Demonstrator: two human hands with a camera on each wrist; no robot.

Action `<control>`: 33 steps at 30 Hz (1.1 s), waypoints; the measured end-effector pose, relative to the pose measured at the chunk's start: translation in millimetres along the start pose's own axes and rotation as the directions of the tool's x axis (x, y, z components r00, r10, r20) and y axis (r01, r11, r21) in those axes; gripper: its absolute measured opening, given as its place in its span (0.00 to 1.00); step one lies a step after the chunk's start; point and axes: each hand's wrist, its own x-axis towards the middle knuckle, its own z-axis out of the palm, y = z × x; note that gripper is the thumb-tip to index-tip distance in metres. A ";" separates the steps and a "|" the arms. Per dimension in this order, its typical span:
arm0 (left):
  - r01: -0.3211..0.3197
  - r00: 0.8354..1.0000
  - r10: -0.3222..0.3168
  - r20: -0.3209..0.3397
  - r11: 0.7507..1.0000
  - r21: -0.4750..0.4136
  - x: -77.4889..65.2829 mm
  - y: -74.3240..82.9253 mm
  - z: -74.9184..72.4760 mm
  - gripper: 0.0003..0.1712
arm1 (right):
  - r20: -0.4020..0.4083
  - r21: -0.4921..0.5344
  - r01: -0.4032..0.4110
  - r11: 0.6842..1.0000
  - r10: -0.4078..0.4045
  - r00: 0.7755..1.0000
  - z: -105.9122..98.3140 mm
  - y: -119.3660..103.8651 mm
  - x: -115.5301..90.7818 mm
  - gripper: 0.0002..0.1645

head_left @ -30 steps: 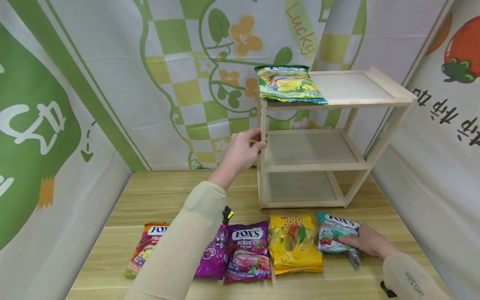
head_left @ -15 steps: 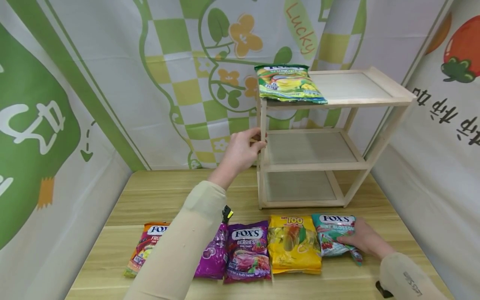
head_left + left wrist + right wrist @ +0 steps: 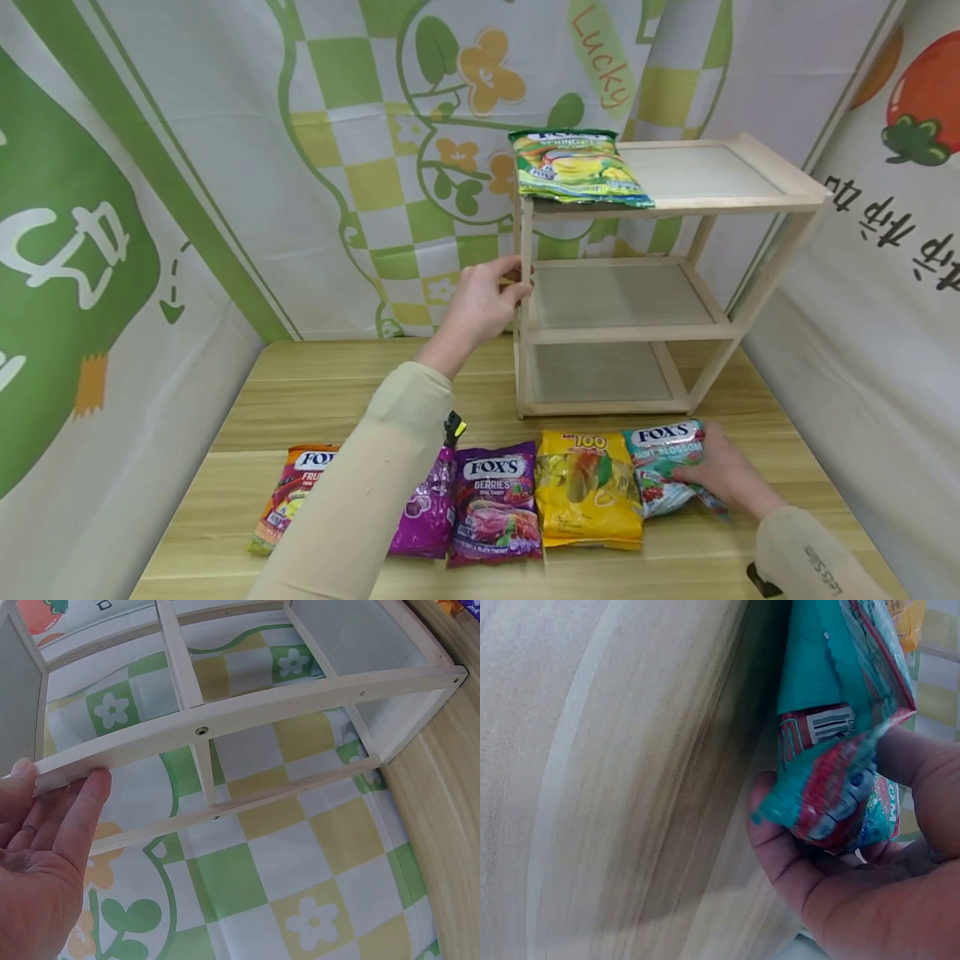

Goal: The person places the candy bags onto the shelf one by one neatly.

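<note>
My left hand point(image 3: 480, 307) pinches the front left post of a three-level wooden shelf rack point(image 3: 630, 334), between its top and middle levels. In the left wrist view the thumb and fingers of the left hand point(image 3: 49, 859) lie on either side of that post point(image 3: 135, 742). At the right end of a row of candy bags, my right hand point(image 3: 729, 473) grips a teal Fox's Mint Blossom candy bag point(image 3: 663, 457) by its right side. The right wrist view shows the candy bag point(image 3: 810, 682) crumpled and tilted up, its barcode side facing the camera.
Left of the teal bag lie a yellow candy bag point(image 3: 592, 508), a purple Berries bag point(image 3: 495, 517), another purple bag point(image 3: 423, 521) and an orange bag point(image 3: 288, 500), partly behind my left sleeve. A green-yellow Fox's bag point(image 3: 577, 167) rests on the rack's top left. Printed curtains enclose the table point(image 3: 300, 392).
My right hand has shifted the teal candy bag slightly left and away from me, turning it straighter beside the yellow bag. The left hand stays on the post.
</note>
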 end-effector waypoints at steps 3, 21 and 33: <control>0.000 1.000 0.000 0.003 1.000 0.001 0.1 -0.4 -0.1 0.18 | 0.001 0.001 0.007 1.000 -0.007 1.000 -0.5 -1.6 -0.9 0.57; -0.015 1.000 0.015 -0.008 1.000 0.008 -1.0 -0.3 -0.1 0.16 | 0.059 0.185 -0.023 0.983 0.013 0.998 -11.6 -5.8 -6.6 0.54; -0.015 1.000 0.015 -0.007 1.000 0.001 -1.2 -0.3 -0.5 0.17 | 0.056 0.232 0.007 0.973 -0.020 0.998 -24.4 -7.9 -10.4 0.56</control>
